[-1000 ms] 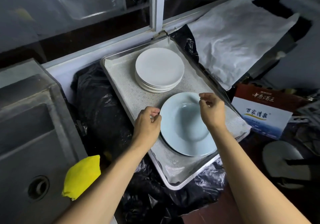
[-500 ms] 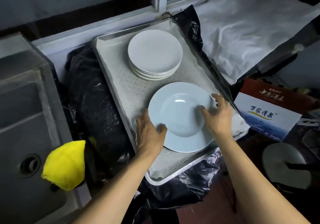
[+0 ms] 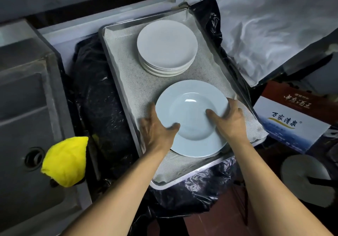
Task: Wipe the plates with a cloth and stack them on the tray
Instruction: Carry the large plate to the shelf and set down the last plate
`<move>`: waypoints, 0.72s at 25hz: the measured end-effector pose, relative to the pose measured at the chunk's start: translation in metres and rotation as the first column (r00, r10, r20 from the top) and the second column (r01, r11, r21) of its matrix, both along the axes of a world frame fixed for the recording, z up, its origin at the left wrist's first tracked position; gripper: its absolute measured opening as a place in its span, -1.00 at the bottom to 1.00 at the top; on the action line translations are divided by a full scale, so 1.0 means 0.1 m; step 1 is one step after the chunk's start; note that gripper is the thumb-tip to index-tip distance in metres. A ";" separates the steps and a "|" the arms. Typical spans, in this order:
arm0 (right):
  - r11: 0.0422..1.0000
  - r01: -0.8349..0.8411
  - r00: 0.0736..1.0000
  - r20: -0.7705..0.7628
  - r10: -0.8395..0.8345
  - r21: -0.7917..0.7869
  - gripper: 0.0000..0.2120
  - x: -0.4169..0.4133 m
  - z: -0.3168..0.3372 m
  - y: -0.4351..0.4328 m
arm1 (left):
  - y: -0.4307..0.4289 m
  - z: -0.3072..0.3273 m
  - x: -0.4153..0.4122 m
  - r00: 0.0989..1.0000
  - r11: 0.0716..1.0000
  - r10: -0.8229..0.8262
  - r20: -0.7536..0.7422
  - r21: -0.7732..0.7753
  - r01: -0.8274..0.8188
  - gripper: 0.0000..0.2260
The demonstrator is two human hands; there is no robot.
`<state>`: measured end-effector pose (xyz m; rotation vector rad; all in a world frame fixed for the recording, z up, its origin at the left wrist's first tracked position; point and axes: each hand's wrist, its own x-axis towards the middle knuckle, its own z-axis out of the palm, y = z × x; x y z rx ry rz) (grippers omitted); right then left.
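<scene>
A pale blue deep plate (image 3: 190,107) sits at the near end of the metal tray (image 3: 117,74), which is lined with a white mesh mat. My left hand (image 3: 155,131) grips its left rim, thumb on top. My right hand (image 3: 228,120) grips its right rim the same way. A stack of several white plates (image 3: 167,47) stands at the tray's far end. The yellow cloth (image 3: 65,160) lies bunched on the sink's edge at the left, away from both hands.
A grey sink (image 3: 27,126) with a drain fills the left side. Black plastic (image 3: 102,107) lies beside and under the tray. White sheeting (image 3: 274,25) covers the back right. A printed cardboard box (image 3: 292,120) stands right of the tray, a round grey object (image 3: 307,179) below it.
Both hands have shifted from pinching the blue plate's far rim to gripping its near sides with thumbs on top. The plate now lies flat on the mat instead of tilted.
</scene>
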<state>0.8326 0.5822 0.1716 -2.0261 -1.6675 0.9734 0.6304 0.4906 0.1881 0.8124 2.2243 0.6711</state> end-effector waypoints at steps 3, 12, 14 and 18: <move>1.000 0.002 1.000 0.005 -0.002 -0.002 -0.32 -0.03 0.00 0.03 | 0.04 -0.03 0.03 0.996 0.997 0.076 0.039 0.028 -0.078 -0.17; 0.998 0.042 0.992 -0.122 -0.037 0.041 -0.42 0.01 0.10 -0.10 | -0.03 0.14 0.01 0.983 0.963 0.063 0.175 0.248 -0.105 -0.23; 0.997 0.041 0.989 -0.142 -0.031 0.066 -0.38 0.01 0.16 -0.13 | -0.08 0.15 0.00 0.981 0.955 0.046 0.191 0.278 -0.099 -0.21; 0.992 0.002 0.984 -0.177 0.021 0.128 -0.24 -0.04 0.32 -0.27 | -0.23 0.29 -0.06 0.975 0.945 0.002 0.220 0.317 -0.073 -0.14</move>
